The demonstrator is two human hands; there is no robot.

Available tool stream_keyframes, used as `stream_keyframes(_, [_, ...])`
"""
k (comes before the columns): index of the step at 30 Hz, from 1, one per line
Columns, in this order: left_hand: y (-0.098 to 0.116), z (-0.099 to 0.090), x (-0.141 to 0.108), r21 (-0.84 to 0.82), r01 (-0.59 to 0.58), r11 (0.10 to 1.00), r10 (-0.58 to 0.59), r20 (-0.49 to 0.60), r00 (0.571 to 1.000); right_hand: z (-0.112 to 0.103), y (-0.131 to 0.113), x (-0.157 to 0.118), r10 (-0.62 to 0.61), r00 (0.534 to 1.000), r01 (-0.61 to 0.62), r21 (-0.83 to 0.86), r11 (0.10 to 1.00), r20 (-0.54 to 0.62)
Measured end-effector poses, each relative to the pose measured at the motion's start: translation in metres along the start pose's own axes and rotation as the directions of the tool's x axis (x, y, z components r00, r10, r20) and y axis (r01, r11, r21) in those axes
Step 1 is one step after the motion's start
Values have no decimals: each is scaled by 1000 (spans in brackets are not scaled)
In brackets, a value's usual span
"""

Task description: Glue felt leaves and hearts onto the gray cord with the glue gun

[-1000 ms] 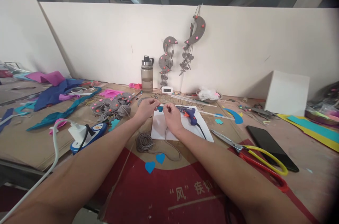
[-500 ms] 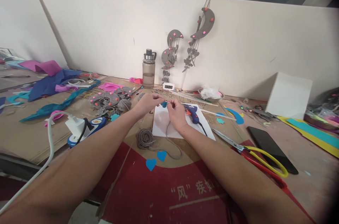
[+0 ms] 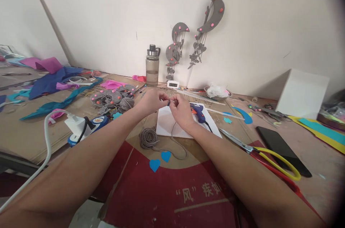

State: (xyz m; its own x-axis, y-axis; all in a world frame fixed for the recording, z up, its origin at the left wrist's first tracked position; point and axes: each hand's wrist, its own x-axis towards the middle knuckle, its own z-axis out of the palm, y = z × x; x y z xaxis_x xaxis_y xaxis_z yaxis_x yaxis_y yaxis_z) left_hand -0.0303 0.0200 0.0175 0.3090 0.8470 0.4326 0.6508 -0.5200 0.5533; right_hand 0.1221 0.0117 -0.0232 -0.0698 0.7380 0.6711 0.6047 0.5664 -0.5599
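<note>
Over the white paper (image 3: pixel 164 122), my left hand (image 3: pixel 153 102) and my right hand (image 3: pixel 182 111) meet fingertip to fingertip, both pinched closed. Between them a small blue cut-out piece (image 3: pixel 168 103) is mostly covered by the fingers. Grey yarn (image 3: pixel 174 131) runs down from my right hand to a wound ball of yarn (image 3: pixel 148 138) on the cardboard. Two blue hearts (image 3: pixel 155 165) lie nearer to me. Just right of my right hand, a blue glue gun (image 3: pixel 199 113) rests on the paper.
Scissors (image 3: pixel 248 147) with yellow and red handles and a black phone (image 3: pixel 283 150) lie at right. A power strip (image 3: pixel 101 123) with a white plug is at left. Behind stand a water bottle (image 3: pixel 152 69) and a small clock (image 3: pixel 173 84). Grey moon hangings (image 3: pixel 215 16) hang on the white wall.
My fingertips have drawn closer together around the blue piece, so less of it shows. The camera view has shifted slightly; the hearts and yarn ball lie as before.
</note>
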Motion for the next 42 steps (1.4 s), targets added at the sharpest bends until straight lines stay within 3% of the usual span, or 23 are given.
stream_keyframes(5, [6,0,-3,-28,103,994,-102,23,994,-1,2,0,-72,997,72,-49,996,7])
stream_keyframes(10, [8,0,-5,-111,190,975,-188,34,982,-1,0,-1,26,999,-27,20,999,42])
stream_keyframes(19, [-1,8,-4,-283,201,938,-214,-16,977,1,1,-3,97,993,-103,96,990,66])
stream_keyframes(28, [-8,21,-4,-527,213,823,-292,-70,954,0,0,-4,156,988,-157,178,972,18])
stream_keyframes(32, [-11,27,-2,-666,181,723,-324,-95,941,1,-1,-4,157,988,-154,237,959,6])
stream_keyframes(37, [-6,28,-3,-790,173,588,-347,-53,936,1,-1,-3,223,975,-217,289,932,14])
stream_keyframes(42, [-6,29,-4,-815,174,552,-326,-19,945,1,-1,-2,237,971,-216,289,933,-39])
